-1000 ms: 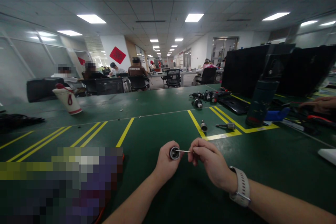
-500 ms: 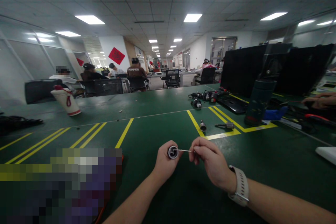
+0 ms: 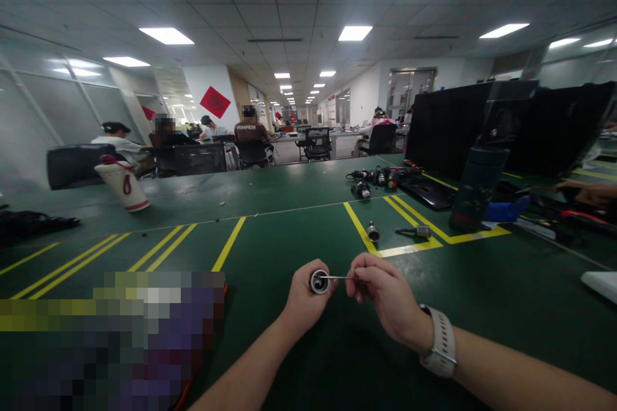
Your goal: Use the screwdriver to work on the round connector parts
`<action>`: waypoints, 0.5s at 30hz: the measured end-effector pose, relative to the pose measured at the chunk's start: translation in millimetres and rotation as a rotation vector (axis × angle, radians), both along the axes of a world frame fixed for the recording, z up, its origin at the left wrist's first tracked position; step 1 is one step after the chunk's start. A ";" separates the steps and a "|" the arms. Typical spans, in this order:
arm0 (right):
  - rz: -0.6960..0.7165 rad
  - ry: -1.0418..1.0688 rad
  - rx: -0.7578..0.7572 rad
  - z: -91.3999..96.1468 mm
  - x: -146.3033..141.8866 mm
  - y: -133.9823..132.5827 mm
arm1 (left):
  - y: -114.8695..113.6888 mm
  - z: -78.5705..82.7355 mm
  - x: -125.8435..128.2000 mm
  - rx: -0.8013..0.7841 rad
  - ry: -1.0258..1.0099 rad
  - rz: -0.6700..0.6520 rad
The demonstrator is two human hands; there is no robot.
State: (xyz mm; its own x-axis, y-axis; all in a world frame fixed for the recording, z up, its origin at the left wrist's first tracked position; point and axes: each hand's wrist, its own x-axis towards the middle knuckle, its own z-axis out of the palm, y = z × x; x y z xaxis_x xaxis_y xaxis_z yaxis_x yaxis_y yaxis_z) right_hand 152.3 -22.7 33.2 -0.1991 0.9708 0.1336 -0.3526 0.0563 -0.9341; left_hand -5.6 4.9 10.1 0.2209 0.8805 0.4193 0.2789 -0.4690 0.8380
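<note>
My left hand (image 3: 306, 298) is closed around a hollow round metal part (image 3: 319, 282), its open end turned up toward me. Pinched in the fingertips of my right hand (image 3: 380, 292) is a thin metal rod (image 3: 339, 278), whose far end reaches into that opening. What the rod's tip touches inside is too small to tell. Both hands are held above the green table. A pale watch (image 3: 439, 341) is strapped round my right wrist. Beyond my hands lie a short metal fitting (image 3: 373, 232) and a metal piece with a thin shaft (image 3: 414, 231).
Several dark connectors with cables (image 3: 380, 175) lie farther back. A dark bottle (image 3: 477, 189) stands right, before black monitors (image 3: 448, 122). A white cup (image 3: 124, 186) stands left; a blurred-out object (image 3: 159, 340) lies near left. Another person's hand (image 3: 590, 192) shows at the right edge.
The metal part and my left hand have shifted very slightly right in the picture. The rod stays in the opening. Another person's hand at the right edge has moved a little.
</note>
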 end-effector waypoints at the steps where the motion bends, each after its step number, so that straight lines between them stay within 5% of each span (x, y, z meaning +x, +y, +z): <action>1: -0.008 -0.008 0.016 -0.9 0.1 -0.1 | 0.7 -0.6 0.0 0.005 0.001 0.009; 7: -0.025 -0.131 0.155 -5.8 1.1 -1.4 | 5.1 -6.4 -0.9 0.036 0.068 0.081; 15: 0.008 -0.052 0.055 -6.2 -0.9 -1.1 | 4.5 -5.4 -0.8 -0.010 0.006 0.028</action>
